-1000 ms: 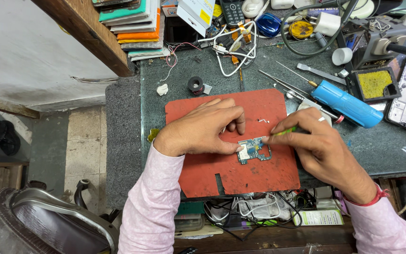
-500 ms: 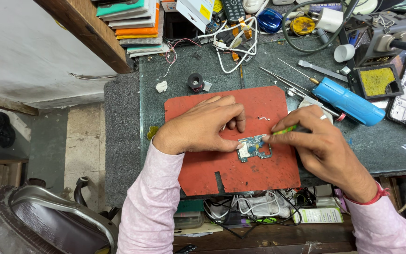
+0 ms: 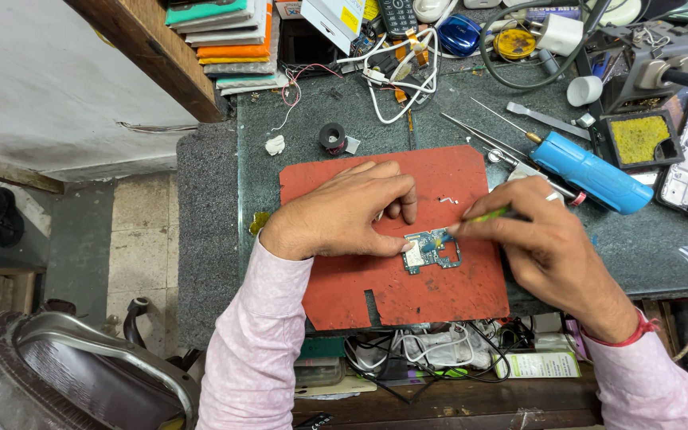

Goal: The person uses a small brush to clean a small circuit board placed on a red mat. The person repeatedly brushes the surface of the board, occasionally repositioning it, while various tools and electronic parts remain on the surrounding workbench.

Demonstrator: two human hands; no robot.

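Little has changed in the last second: the left hand (image 3: pixel 344 211) still presses the board (image 3: pixel 431 250) flat on the red mat (image 3: pixel 376 295). The right hand (image 3: pixel 547 243) stays pinched around a green tool (image 3: pixel 489 215), tip on the board's upper edge, so the work there looks unfinished

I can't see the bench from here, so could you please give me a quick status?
Left hand pinning small circuit board on red mat. Right hand holding green-handled tool, tip at board. Nothing obstructing.

My left hand (image 3: pixel 344 209) lies palm down, fingers pressed flat. My right hand (image 3: pixel 547 239) is curled, fingertips pinched together, wrist angled inward. Both forearms converge.
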